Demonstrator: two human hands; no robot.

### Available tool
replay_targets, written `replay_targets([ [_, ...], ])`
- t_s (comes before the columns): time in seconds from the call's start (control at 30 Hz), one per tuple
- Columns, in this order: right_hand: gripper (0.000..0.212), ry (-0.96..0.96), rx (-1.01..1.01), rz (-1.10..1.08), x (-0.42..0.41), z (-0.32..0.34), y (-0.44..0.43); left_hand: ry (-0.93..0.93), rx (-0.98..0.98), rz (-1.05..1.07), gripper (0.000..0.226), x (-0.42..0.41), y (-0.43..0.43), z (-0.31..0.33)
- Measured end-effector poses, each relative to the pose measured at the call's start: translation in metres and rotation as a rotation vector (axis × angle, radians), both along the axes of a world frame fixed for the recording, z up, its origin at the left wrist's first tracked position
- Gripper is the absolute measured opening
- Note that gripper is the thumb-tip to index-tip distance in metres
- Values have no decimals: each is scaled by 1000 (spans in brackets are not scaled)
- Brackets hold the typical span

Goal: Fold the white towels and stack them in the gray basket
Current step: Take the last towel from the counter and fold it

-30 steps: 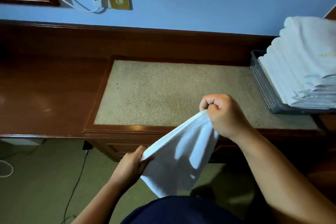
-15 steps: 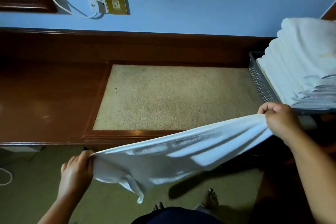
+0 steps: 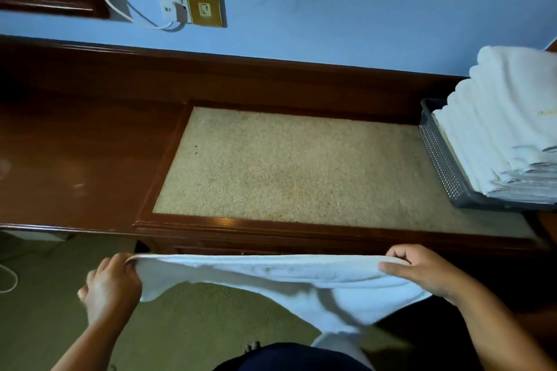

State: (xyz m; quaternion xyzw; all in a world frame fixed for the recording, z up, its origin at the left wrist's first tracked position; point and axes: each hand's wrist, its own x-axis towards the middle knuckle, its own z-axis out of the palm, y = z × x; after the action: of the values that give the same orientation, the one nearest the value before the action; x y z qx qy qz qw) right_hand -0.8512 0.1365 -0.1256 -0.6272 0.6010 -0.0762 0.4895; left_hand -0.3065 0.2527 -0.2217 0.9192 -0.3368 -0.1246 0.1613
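Observation:
A white towel (image 3: 271, 277) hangs stretched out in front of the wooden desk, its top edge level and its lower part sagging toward my lap. My left hand (image 3: 110, 286) pinches the towel's left top corner. The right top corner is pinched by my right hand (image 3: 422, 272), thumb on top. At the desk's right end stands the gray basket (image 3: 443, 159), a perforated tray. It carries a tall stack of folded white towels (image 3: 506, 126) that rises well above its rim.
The wooden desk (image 3: 75, 144) has a beige speckled inset (image 3: 286, 169) in its top, just beyond the towel. A wall socket with a white cable (image 3: 180, 9) sits on the blue wall. Green carpet (image 3: 196, 325) lies below, with a white cord at the far left.
My hands have drawn apart and spread the bunched towel wide. Its top edge is now level, lower and nearer to me, with my right hand dropped from beside the basket.

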Motion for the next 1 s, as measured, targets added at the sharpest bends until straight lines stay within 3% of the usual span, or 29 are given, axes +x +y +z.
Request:
replay_targets([
  [0.1,52,25,-35,46,-11,-2,-16,99,-72,72,22,-17,-12,6],
  [0.23,12,61,-241,-151,-38,9,-64,237,-326,9,15,-56,-44,35],
  [0.33,6,76,-318,-265,-62,21,-99,193,-424,-160,9,-76,-68,63],
  [0.5,11,48,-403,-306,-101,25,-141,111,-363,-443,16,-98,-92,102],
  [0.73,21,126,-489,-436,-158,5,-171,223,-365,-490,37,-131,-116,172],
  [0.87,30,170,-510,-475,-191,0,-192,329,-354,-689,24,-161,-146,197],
  [0.93,32,133,-570,-434,-204,3,-201,303,-346,-804,12,-168,-158,211],
  [1.0,34,100,-634,-360,-211,7,-204,106,-241,-937,28,-165,-168,227],
])
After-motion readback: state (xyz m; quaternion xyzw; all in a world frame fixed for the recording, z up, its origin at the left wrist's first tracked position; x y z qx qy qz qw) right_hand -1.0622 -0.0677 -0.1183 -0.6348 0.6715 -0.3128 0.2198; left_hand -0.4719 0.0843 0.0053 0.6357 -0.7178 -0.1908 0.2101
